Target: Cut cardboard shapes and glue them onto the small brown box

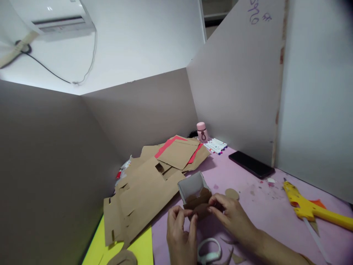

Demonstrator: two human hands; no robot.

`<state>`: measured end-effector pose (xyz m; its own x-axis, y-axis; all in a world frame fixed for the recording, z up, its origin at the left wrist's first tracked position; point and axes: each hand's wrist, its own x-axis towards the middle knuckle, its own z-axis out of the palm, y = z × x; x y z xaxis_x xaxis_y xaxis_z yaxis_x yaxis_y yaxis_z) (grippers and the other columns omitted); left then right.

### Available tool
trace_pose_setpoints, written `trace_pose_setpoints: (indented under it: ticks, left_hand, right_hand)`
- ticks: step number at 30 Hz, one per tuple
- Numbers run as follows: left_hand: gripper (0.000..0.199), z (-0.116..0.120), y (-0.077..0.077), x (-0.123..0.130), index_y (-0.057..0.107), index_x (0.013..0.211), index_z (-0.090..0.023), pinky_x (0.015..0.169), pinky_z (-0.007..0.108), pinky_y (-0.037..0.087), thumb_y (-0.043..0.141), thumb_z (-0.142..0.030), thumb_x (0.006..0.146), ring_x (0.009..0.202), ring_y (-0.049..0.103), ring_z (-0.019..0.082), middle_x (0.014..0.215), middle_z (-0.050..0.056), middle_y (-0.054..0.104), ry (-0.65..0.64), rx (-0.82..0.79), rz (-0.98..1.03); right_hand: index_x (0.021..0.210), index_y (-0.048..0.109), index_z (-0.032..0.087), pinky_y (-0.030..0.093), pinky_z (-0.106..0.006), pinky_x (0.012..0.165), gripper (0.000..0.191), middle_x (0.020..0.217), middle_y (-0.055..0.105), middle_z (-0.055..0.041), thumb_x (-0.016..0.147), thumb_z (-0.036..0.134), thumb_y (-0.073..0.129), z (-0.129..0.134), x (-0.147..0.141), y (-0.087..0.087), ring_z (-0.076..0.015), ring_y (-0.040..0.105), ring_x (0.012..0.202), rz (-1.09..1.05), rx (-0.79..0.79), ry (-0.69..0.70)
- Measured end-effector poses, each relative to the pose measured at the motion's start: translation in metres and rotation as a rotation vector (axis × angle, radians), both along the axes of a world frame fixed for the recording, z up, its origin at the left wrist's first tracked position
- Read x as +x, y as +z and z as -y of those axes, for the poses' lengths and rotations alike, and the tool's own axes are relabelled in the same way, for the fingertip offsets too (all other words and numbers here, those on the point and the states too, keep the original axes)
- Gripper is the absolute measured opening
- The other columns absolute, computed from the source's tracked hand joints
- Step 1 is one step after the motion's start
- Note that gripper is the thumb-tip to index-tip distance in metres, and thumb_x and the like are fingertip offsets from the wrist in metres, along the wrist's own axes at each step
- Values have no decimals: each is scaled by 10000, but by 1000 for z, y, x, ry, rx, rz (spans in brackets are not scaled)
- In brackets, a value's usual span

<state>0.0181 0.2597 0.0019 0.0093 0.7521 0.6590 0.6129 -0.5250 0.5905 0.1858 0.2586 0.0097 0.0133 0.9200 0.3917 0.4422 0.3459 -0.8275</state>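
Note:
Between my two hands is a small brown cardboard piece (201,211) with a curved upper edge. My left hand (180,228) pinches its left side between thumb and fingers. On the right side, my right hand (226,208) grips it the same way. Just beyond it stands a small open box (191,184), grey inside, with brown cardboard at its near side; whether the held piece touches the box I cannot tell. A round cardboard disc (232,194) lies beside my right hand. Below my hands are the white handles of scissors (210,251), partly cut off by the frame edge.
Flattened brown cardboard (146,187) and red sheets are piled left, over yellow paper (143,246). A yellow glue gun (306,208) and a black phone (250,164) lie right. Markers (216,145) and a pink bottle (202,132) are at the back. Grey partitions (143,114) surround the table.

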Motion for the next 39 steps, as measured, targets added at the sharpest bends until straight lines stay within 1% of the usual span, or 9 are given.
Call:
trace_pose_setpoints:
  ticks: [5, 7, 11, 14, 20, 23, 28, 34, 39]
  left_hand:
    - [50, -4, 7, -5, 552, 875, -218, 794, 386, 487, 565, -258, 848, 928, 523, 229, 981, 64, 470, 45, 80, -114]
    - [175, -8, 10, -9, 517, 956, -205, 840, 436, 482, 603, -278, 822, 1026, 504, 265, 1058, 98, 464, 89, 145, -203]
    - [471, -15, 19, -14, 412, 1231, -186, 941, 535, 419, 609, -290, 816, 1249, 362, 327, 1348, 186, 352, 113, 173, -375]
    - [409, -21, 24, -13, 455, 1221, -211, 993, 572, 361, 578, -274, 836, 1343, 233, 346, 1482, 172, 208, 70, 159, -481]
    - [245, -26, 30, -11, 564, 1083, -230, 1022, 605, 308, 550, -306, 850, 1393, 135, 343, 1503, 138, 250, -31, 59, -532]
    - [174, -25, 31, -10, 595, 1009, -216, 1041, 603, 286, 554, -253, 844, 1400, 122, 337, 1487, 142, 295, -46, 16, -523]
    - [178, -26, 30, -7, 619, 995, -169, 1052, 599, 290, 545, -193, 835, 1387, 158, 350, 1427, 163, 403, -62, -43, -487]
    - [195, -29, 29, -9, 642, 989, -149, 1053, 615, 294, 528, -208, 843, 1382, 180, 360, 1406, 177, 445, -107, -107, -429]
    - [154, -31, 30, -9, 639, 892, -134, 1043, 625, 310, 518, -213, 838, 1357, 250, 376, 1385, 200, 476, -134, -115, -411]
  right_hand:
    - [726, 583, 204, 443, -261, 611, 110, 684, 645, -12, 823, 198, 531, -1, 1, 1, -170, 585, 645, 21, 21, -13]
    - [728, 590, 205, 449, -261, 613, 119, 689, 650, -14, 829, 211, 528, -1, 3, 2, -171, 591, 648, 33, 26, -6]
    - [747, 607, 201, 462, -265, 622, 126, 701, 664, -17, 838, 221, 522, -2, 5, 5, -174, 609, 663, 61, 28, 4]
    - [742, 620, 200, 471, -272, 644, 125, 708, 677, -17, 832, 205, 533, -3, 8, 8, -176, 619, 682, 89, 33, -9]
    - [722, 630, 202, 455, -284, 642, 108, 691, 691, -7, 819, 192, 584, -5, 15, 15, -178, 623, 662, 164, 29, -21]
    - [719, 630, 202, 449, -291, 655, 113, 690, 692, -4, 824, 192, 588, -5, 16, 17, -176, 621, 656, 186, 33, -28]
    - [736, 629, 197, 455, -266, 629, 111, 688, 691, -4, 832, 171, 581, -4, 13, 17, -166, 623, 652, 192, 46, -45]
    - [731, 624, 203, 466, -281, 647, 108, 691, 693, -2, 827, 168, 590, -5, 11, 15, -172, 630, 656, 199, 63, -65]
    - [763, 616, 203, 473, -286, 669, 86, 726, 697, -11, 828, 156, 585, -6, 9, 11, -175, 636, 691, 191, 80, -86]
